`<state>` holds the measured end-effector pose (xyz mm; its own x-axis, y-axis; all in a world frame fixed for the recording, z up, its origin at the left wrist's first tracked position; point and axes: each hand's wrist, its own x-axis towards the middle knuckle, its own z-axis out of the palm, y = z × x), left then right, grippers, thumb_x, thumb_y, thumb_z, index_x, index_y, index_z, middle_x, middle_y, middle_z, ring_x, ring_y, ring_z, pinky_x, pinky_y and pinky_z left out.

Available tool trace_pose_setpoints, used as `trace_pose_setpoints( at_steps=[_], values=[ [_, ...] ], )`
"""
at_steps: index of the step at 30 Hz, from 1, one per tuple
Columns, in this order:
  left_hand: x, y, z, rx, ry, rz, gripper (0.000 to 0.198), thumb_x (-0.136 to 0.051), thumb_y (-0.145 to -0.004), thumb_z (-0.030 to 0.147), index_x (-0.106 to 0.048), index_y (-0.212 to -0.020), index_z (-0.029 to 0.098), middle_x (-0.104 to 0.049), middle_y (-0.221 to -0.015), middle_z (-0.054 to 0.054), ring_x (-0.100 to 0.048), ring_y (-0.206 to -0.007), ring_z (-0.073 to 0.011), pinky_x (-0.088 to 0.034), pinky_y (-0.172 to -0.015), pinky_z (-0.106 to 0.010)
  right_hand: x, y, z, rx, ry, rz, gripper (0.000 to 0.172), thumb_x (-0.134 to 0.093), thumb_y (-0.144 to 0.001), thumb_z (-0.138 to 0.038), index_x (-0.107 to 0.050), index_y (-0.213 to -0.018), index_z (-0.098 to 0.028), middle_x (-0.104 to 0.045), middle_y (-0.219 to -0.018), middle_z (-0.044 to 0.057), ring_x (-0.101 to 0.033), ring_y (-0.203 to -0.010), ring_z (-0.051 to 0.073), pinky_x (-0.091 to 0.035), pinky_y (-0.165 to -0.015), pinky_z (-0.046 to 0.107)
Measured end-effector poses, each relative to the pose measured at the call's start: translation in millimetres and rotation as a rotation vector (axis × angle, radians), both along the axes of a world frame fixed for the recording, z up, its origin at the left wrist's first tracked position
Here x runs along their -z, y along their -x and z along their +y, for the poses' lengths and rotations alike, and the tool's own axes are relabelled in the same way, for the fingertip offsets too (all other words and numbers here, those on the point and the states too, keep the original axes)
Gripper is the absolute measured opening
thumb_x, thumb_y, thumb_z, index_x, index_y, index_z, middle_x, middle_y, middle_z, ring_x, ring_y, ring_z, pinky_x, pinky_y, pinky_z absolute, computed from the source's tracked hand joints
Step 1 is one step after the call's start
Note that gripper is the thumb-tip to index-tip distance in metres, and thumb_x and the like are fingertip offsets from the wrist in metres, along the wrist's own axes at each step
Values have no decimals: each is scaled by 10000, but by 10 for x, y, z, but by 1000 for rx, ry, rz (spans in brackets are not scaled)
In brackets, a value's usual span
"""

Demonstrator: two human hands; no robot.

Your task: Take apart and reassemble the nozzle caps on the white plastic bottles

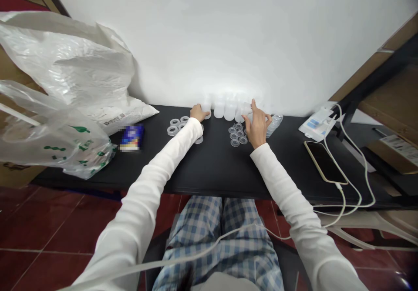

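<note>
Left grip point(198, 112), partly curled, touches the frosted container at the near-left end of the row, while the right grip point(257, 123), fingers spread, is at the row's right end; whether either is clamped I cannot tell. Behind the row, the white wall point(196, 34) looks like a useful backstop, so any push toward it should be gentle and level. On the black tabletop point(215, 165), sliding pieces would probably be steadier than lifting them. The frosted containers point(230, 110) stand side by side by the wall between the hands; they look light, so fingertips low on the sides and even pressure should avoid toppling a neighbour. Clear pieces point(275, 123) lie just right of the right grip, easily knocked by its outer fingers. Rings point(173, 134) lie partly hidden under the left sleeve point(192, 130): a raised wrist would spare them. Small discs point(234, 143) sit beside the right thumb, so move that hand with care.
</note>
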<state>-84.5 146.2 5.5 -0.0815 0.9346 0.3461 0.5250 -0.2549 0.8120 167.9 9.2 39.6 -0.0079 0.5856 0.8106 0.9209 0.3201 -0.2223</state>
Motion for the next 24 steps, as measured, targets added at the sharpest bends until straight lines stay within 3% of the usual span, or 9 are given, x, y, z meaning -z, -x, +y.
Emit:
trace_pose_setpoints(
  at_steps=[3, 5, 9, 12, 15, 19, 24],
  values=[
    [-23, -144, 113, -112, 158, 25, 403, -821, -586, 147, -469, -772, 210, -651, -1082, -171, -599, -1206, -382, -418, -1091, -570, 26, 2, 0, -42, -28, 35, 506, -401, -1039, -438, -435, -1465, -167, -661, -1276, 189, -636, -1139, 269, -353, -1033, 490],
    [-26, -226, 126, -112, 158, -13, 413, -804, -563, 74, -498, -811, 197, -624, -1109, -180, -573, -1243, -394, -413, -1104, -564, 48, -5, 15, -49, -30, 33, 440, -443, -1026, -450, -523, -1350, -165, -675, -1247, 185, -645, -1128, 276, -354, -1032, 492],
    [9, -255, -4, -90, 23, -110, 440, -761, -577, 10, -561, -942, 156, -576, -1151, -185, -517, -1305, -410, -392, -1130, -581, 63, -6, 35, -16, 8, -28, 321, -471, -1023, -436, -602, -1172, -184, -715, -1145, 146, -647, -1089, 275, -350, -1015, 473],
    [-2, -223, -327, -68, -160, -101, 406, -717, -745, 120, -564, -1120, 151, -545, -1260, -188, -539, -1294, -338, -392, -1158, -536, 46, 30, 7, -42, 45, -95, 326, -488, -1019, -462, -612, -1148, -190, -726, -1115, 133, -642, -1052, 270, -342, -994, 447],
    [-69, -241, -813, 159, -269, -55, 340, -542, -968, 363, -541, -1257, 186, -580, -1303, -164, -616, -1196, -241, -490, -1075, -441, 33, 97, -49, -167, 107, -198, 341, -507, -1010, -485, -625, -1144, -194, -738, -1063, 110, -646, -1006, 250, -333, -982, 413],
    [-157, -338, -1317, 507, -261, -32, 528, -351, -1024, 568, -534, -1351, 196, -619, -1359, -149, -616, -1256, -207, -478, -1095, -373, 27, 186, -120, -306, 196, -322, 324, -492, -1017, -474, -635, -1142, -211, -740, -1022, 83, -650, -992, 229, -332, -975, 384],
    [-167, -375, -1390, 532, -222, -49, 619, -347, -998, 643, -561, -1375, 202, -630, -1372, -141, -599, -1299, -221, -478, -1100, -363, -14, 236, -171, -349, 237, -284, 340, -421, -1048, -454, -639, -1105, -198, -746, -1030, 82, -650, -974, 223, -340, -971, 381]
  ],
)
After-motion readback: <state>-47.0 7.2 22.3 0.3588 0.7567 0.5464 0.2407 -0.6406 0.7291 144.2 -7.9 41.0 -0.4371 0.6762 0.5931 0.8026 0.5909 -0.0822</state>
